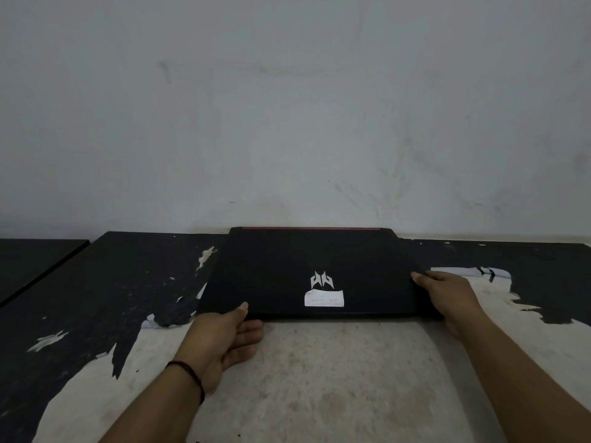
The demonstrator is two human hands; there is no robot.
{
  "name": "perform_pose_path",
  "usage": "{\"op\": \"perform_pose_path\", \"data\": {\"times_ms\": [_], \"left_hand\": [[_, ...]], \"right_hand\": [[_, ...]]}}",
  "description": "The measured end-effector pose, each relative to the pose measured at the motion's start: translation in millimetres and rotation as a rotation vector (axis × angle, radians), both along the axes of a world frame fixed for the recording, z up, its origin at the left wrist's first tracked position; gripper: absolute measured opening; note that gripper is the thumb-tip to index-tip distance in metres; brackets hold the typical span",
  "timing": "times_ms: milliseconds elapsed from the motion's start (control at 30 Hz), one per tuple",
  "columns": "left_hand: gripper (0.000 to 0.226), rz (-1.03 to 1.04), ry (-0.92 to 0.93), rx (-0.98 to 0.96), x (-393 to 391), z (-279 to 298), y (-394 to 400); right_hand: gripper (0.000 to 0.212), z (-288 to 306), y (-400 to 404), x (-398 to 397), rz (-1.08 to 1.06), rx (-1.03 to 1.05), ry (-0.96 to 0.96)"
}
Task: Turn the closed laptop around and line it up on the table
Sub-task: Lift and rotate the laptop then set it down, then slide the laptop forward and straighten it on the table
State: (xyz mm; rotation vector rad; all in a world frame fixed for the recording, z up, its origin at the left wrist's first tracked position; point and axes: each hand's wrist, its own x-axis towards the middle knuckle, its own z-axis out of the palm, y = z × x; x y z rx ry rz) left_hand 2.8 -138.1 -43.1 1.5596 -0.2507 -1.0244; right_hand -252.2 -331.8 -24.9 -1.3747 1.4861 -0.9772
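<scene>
A closed black laptop lies flat on the table, square to the wall, its red-trimmed edge at the far side. A silver logo and a white sticker sit near its front edge. My left hand grips the front left corner, thumb on the lid and fingers under the edge. My right hand holds the right side near the front corner, fingers on the lid's edge.
The table has a black coating peeled away in a large pale patch in the middle and front. A grey wall rises right behind the laptop. A second dark surface adjoins at the far left.
</scene>
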Motion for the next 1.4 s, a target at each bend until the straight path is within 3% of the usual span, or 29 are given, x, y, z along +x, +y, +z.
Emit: {"op": "perform_pose_path", "data": {"times_ms": [233,333,433,533,600,833,1000,1233,1400], "left_hand": [[0.030,0.014,0.029,0.028,1,5,-3],[0.041,-0.097,-0.030,0.086,3,11,6],[0.041,-0.148,-0.320,0.128,13,27,13],[0.037,0.129,-0.655,-0.025,33,35,6],[0.035,0.205,-0.790,-0.005,42,32,-2],[0.041,0.128,-0.864,0.206,58,7,-19],[0.050,-0.024,-1.045,0.335,58,7,-25],[0.050,-0.083,-0.964,0.382,62,6,-30],[0.037,-0.036,-0.820,0.293,67,8,-30]], "right_hand": [[0.048,-3,5,3,0.003,-0.063,0.178],[0.053,-3,9,3,0.002,-0.081,0.255],[0.057,-4,12,0,-0.070,-0.101,0.244],[0.061,-9,17,0,-0.095,-0.118,0.233],[0.064,-12,18,1,-0.098,-0.116,0.247],[0.072,-14,17,6,-0.051,-0.110,0.389],[0.070,-13,13,10,-0.034,-0.093,0.513],[0.068,-9,6,11,-0.041,-0.031,0.615],[0.069,-4,2,4,-0.063,0.017,0.504]]}}
